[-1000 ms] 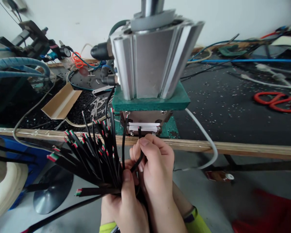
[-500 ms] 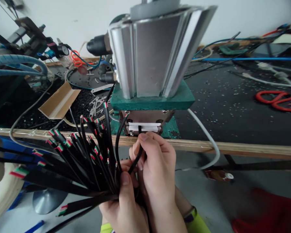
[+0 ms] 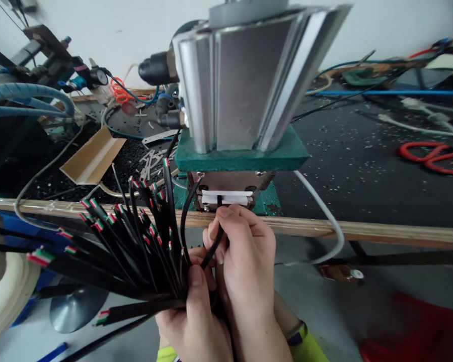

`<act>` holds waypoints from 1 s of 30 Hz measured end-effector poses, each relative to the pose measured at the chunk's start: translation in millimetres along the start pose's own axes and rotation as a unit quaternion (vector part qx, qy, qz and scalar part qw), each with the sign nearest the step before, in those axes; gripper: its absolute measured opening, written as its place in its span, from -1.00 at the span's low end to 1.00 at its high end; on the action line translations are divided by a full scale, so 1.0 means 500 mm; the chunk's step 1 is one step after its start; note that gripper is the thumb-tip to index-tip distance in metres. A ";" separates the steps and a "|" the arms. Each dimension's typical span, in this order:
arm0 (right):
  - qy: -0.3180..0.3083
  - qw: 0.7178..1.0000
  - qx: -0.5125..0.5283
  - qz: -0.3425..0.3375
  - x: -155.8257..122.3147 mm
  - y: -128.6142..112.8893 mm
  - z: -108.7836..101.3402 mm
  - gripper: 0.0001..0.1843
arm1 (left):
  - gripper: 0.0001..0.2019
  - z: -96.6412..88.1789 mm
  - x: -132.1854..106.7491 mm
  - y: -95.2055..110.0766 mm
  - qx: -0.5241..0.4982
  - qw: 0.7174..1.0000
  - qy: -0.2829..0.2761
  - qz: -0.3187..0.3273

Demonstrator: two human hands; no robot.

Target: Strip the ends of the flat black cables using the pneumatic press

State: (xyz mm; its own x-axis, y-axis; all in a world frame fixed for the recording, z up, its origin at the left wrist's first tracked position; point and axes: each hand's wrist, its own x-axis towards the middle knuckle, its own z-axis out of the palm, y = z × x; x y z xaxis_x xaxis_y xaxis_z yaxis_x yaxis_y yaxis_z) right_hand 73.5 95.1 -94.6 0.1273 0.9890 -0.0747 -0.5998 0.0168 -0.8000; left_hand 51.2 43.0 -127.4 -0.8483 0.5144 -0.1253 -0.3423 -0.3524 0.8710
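My left hand (image 3: 194, 315) is closed round a bundle of several black flat cables (image 3: 136, 241) that fan out up and to the left, each with red, white and green stripped tips. My right hand (image 3: 241, 256) pinches a single black cable (image 3: 215, 236) and holds its end up into the slot (image 3: 225, 197) under a metal press. The press has a ribbed aluminium cylinder (image 3: 249, 75) on a green plate (image 3: 241, 153) at the bench edge.
A wooden bench edge (image 3: 362, 230) runs across. Red-handled scissors (image 3: 434, 156) lie at right, a cardboard piece (image 3: 92, 157) and cut wire scraps (image 3: 151, 161) at left. Blue hoses (image 3: 22, 98) and a white cable (image 3: 324, 211) lie around. The floor shows below.
The cable bundle has shifted slightly and spread lower to the left. My right hand stays at the press slot with the single cable.
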 end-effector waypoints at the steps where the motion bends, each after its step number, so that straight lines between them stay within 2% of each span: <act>1: 0.000 1.000 -0.004 0.002 0.000 -0.001 0.000 -0.56 | -0.77 0.000 -0.001 0.000 0.000 1.000 0.002 -0.002; 5: 0.009 0.999 -0.029 -0.015 0.001 -0.001 -0.004 -0.55 | -0.79 -0.007 -0.004 -0.008 0.004 1.000 0.004 -0.008; 12: -0.030 0.993 -0.082 -0.079 -0.005 0.035 -0.022 -0.58 | -0.67 -0.062 0.009 -0.037 0.050 0.998 0.002 -0.043; 17: -0.127 0.958 -0.166 -0.197 -0.013 0.046 -0.040 -0.57 | -0.68 -0.070 0.023 -0.017 0.016 1.000 0.017 -0.021; 23: -0.164 0.927 -0.225 -0.252 -0.033 0.023 -0.037 -0.56 | -0.71 -0.086 0.027 -0.001 -0.001 1.000 0.001 0.010; 25: -0.173 0.928 -0.231 -0.235 -0.032 0.020 -0.030 -0.56 | -0.75 -0.091 0.022 0.006 0.004 1.000 -0.002 0.020; 27: -0.195 0.925 -0.285 -0.159 -0.025 0.023 -0.022 -0.56 | -0.77 -0.094 0.017 0.017 0.017 0.999 0.000 0.044; 30: -0.262 0.884 -0.386 -0.021 -0.010 0.037 -0.014 -0.57 | -0.78 -0.094 0.015 0.035 0.054 0.992 -0.014 0.114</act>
State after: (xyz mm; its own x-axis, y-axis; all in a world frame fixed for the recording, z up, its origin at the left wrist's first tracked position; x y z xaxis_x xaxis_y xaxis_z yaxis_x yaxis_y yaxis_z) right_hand 67.1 89.2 -113.2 -0.3680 0.9255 0.0892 0.1396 0.1498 -0.9788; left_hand 19.7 3.9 -135.7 -0.8870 0.4524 0.0924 -0.0965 -0.3774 0.9210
